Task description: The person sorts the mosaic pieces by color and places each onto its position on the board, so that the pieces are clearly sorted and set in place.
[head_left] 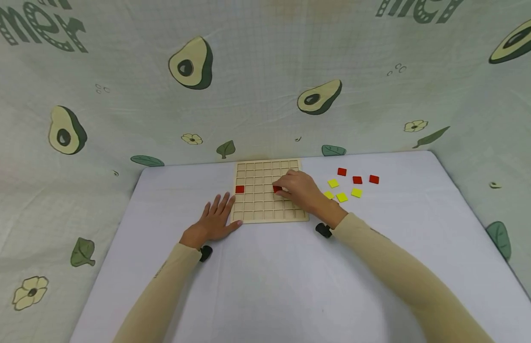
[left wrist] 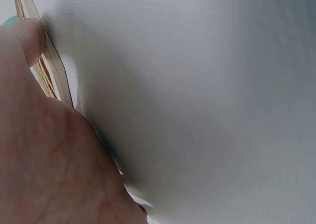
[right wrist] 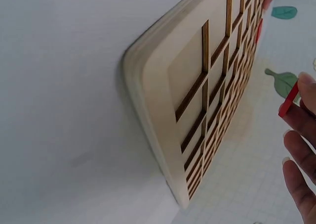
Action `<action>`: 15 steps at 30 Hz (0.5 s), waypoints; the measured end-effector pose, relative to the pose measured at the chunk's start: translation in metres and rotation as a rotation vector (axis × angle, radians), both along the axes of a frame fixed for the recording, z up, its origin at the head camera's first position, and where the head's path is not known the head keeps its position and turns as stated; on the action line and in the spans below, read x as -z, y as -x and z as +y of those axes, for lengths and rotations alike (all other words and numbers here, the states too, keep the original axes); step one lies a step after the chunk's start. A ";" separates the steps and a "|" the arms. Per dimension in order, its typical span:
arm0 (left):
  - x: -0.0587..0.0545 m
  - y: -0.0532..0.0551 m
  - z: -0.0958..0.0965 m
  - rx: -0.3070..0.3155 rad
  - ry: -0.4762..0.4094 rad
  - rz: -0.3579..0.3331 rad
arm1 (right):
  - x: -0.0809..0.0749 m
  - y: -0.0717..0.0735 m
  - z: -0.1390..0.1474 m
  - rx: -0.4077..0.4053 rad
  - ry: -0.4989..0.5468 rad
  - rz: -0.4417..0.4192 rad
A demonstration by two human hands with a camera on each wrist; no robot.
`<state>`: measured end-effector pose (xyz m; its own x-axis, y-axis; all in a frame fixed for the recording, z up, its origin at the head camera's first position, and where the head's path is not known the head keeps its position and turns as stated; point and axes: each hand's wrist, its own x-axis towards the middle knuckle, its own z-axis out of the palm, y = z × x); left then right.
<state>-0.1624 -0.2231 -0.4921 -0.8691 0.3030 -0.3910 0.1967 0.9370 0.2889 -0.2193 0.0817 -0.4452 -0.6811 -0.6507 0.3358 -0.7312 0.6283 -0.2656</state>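
A wooden grid board (head_left: 256, 207) lies at the far side of the table. One red square tile (head_left: 239, 189) sits in a cell near its left edge. My right hand (head_left: 300, 190) is over the right part of the board and pinches another red tile (right wrist: 289, 99) between thumb and fingertip; in the right wrist view that tile is held tilted, apart from the board. With fingers spread, my left hand (head_left: 214, 221) rests on the table at the board's lower left edge, its fingertips and thumb touching or close to the border. The left wrist view shows the thumb (left wrist: 32, 38) against the board's side.
Right of the board lie several loose tiles, among them a yellow tile (head_left: 356, 193) and a red tile (head_left: 374, 179). A white cloth covers the table (head_left: 265, 286). A patterned fabric backdrop (head_left: 256, 95) rises behind the table's far edge.
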 end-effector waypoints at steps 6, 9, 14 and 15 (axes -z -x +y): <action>-0.003 -0.001 0.001 0.000 0.023 -0.007 | 0.003 0.007 -0.014 0.023 -0.051 -0.025; -0.005 -0.001 0.003 0.003 0.049 -0.019 | 0.005 0.011 -0.021 0.028 -0.064 -0.022; -0.013 -0.003 0.006 -0.002 0.051 -0.031 | 0.005 0.016 -0.035 0.024 -0.071 -0.023; -0.014 -0.004 0.006 -0.001 0.046 -0.030 | 0.005 0.017 -0.038 0.027 -0.079 -0.028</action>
<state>-0.1589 -0.2166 -0.4778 -0.8570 0.2827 -0.4308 0.1871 0.9497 0.2510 -0.2363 0.0438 -0.4505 -0.7068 -0.6560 0.2647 -0.7070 0.6673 -0.2340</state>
